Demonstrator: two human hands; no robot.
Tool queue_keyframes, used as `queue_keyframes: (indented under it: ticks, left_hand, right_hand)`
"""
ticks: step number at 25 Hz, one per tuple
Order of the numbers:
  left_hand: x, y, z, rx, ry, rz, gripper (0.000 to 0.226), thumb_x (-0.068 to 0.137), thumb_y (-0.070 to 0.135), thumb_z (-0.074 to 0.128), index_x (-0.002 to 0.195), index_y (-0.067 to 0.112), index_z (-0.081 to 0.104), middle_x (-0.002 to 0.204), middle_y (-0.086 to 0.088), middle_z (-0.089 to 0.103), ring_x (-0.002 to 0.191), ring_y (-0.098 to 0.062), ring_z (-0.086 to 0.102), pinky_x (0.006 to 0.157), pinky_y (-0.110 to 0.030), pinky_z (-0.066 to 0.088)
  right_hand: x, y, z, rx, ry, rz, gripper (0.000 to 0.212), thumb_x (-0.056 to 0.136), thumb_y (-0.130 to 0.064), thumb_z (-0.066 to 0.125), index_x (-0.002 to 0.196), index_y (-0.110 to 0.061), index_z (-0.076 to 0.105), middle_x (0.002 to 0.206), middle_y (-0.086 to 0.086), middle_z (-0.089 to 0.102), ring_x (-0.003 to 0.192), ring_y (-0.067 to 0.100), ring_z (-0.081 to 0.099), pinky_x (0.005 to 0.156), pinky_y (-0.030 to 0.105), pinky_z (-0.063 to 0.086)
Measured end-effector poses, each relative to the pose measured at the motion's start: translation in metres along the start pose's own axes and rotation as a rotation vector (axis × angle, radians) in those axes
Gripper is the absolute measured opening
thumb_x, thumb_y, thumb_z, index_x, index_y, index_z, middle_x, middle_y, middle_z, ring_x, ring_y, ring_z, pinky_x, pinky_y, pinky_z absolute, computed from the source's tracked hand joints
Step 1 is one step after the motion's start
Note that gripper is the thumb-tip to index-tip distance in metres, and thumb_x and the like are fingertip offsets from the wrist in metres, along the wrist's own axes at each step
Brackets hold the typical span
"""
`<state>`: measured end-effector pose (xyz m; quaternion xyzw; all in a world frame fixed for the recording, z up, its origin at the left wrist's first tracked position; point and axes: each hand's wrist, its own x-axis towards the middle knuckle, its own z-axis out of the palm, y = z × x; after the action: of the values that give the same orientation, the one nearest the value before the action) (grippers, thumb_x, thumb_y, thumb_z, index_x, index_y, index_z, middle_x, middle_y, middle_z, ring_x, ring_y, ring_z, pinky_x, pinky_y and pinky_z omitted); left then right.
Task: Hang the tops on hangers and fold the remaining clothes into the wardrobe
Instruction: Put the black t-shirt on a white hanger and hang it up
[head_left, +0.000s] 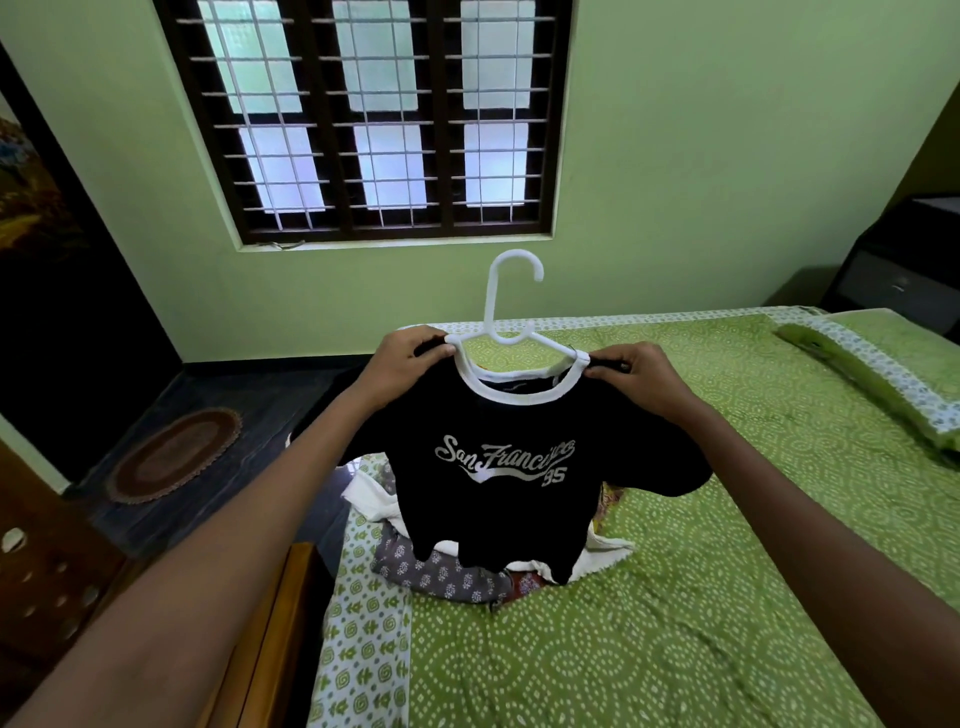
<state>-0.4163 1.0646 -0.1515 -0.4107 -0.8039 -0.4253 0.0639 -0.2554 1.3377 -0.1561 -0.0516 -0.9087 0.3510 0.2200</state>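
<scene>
Two bare forearms reach out over a green patterned bed (727, 571), holding up a black T-shirt (498, 467) on a white plastic hanger (511, 306).

The bed runs from the near edge to the far wall, with a matching pillow (878, 369) at its right edge. The T-shirt, white-collared and printed "San Francisco 85", hangs above a heap of clothes (441, 571) near the bed's left edge: white, grey-printed and what may be red pieces, mostly hidden behind the shirt. The left hand (410, 358) pinches the shirt's left shoulder over the hanger arm; the right hand (634, 374) grips the right shoulder likewise. The hanger's hook stands upright between them. On the floor left of the bed lies an oval brown rug (174, 454).
</scene>
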Motion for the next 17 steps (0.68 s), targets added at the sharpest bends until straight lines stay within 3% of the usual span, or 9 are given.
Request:
queue_keyframes:
  ticks: [3,7,10,13,17]
  left_hand:
    - [-0.005,-0.013,-0.005,-0.079,0.006,-0.105,0.021,0.09,0.013,0.061,0.105,0.0,0.067,0.101,-0.008,0.067,0.091,-0.007,0.057,0.085,-0.023,0.042]
    - [-0.008,-0.018,-0.004,-0.147,0.005,-0.16,0.025,0.09,0.016,0.061,0.108,0.0,0.067,0.107,-0.011,0.068,0.097,-0.013,0.059,0.095,-0.034,0.044]
    - [-0.006,-0.013,-0.002,-0.173,0.005,-0.159,0.026,0.09,0.017,0.062,0.108,-0.001,0.067,0.107,-0.011,0.068,0.097,-0.013,0.059,0.094,-0.032,0.044]
    - [-0.005,-0.004,0.001,-0.153,-0.011,-0.119,0.022,0.09,0.015,0.062,0.105,0.0,0.068,0.1,-0.005,0.068,0.087,-0.004,0.058,0.086,-0.022,0.043]
    - [-0.006,-0.002,-0.005,-0.145,-0.051,-0.085,0.017,0.09,0.015,0.061,0.104,0.007,0.069,0.096,0.003,0.067,0.086,0.002,0.058,0.083,-0.017,0.043]
  right_hand:
    - [-0.006,0.016,-0.012,-0.093,0.03,0.043,0.021,0.08,-0.007,0.071,0.101,-0.004,0.073,0.097,0.009,0.072,0.088,0.018,0.064,0.067,0.009,0.04]
    - [-0.007,0.01,-0.01,-0.089,0.074,0.034,0.021,0.081,-0.009,0.071,0.101,-0.003,0.072,0.1,0.012,0.071,0.092,0.019,0.063,0.068,0.014,0.037]
    - [-0.002,-0.009,-0.005,-0.071,0.08,0.005,0.022,0.084,-0.011,0.068,0.105,-0.004,0.071,0.101,0.011,0.071,0.087,0.013,0.062,0.07,0.02,0.039]
    - [0.005,-0.024,0.0,-0.096,0.029,-0.073,0.02,0.085,-0.01,0.066,0.103,-0.004,0.072,0.096,0.013,0.072,0.083,0.019,0.064,0.071,0.028,0.042]
    - [0.012,-0.026,0.0,-0.082,0.028,-0.072,0.019,0.086,-0.01,0.064,0.102,-0.003,0.072,0.098,0.011,0.072,0.09,0.024,0.065,0.077,0.029,0.044]
